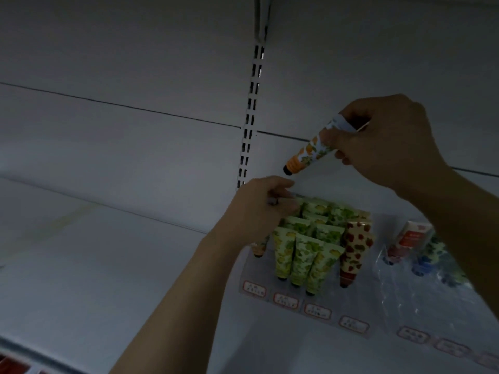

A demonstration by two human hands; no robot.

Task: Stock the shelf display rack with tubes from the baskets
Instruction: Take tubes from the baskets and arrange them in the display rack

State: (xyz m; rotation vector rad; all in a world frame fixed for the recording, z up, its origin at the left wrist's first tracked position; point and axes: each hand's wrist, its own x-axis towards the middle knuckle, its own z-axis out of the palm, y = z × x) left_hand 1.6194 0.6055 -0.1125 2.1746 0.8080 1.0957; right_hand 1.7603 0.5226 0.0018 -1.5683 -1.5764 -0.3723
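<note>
Presently, contents as seen, under dim light:

1. Right hand [388, 141]: raised above the rack, thumb and fingers pinching the flat crimped end of one orange-patterned tube [310, 152]. That tube hangs slanted in the air, dark cap pointing down and to the left, clear of everything below it.

2. Left hand [259, 211]: at the back left corner of the clear display rack [332, 300], fingers curled over the top of a peach tube [260, 248] standing in the leftmost column. Whether I actually pinch that tube, I cannot tell; my hand covers its upper end.

3. Clear display rack, on the white shelf [108, 265]: several green tubes [305, 255] stand cap down in the middle columns, packed in rows. One strawberry-print tube [353, 252] stands just right of them.

4. Red-bordered price labels [285, 299]: one along the rack's front edge below each column; print too blurred to read.

5. Second clear rack [405, 279], to the right: holds a red-and-white tube [410, 236] and some blue-capped tubes [426, 260], partly hidden by my right forearm.

6. Slotted upright [251, 117]: runs up the back panel behind both hands.
</note>
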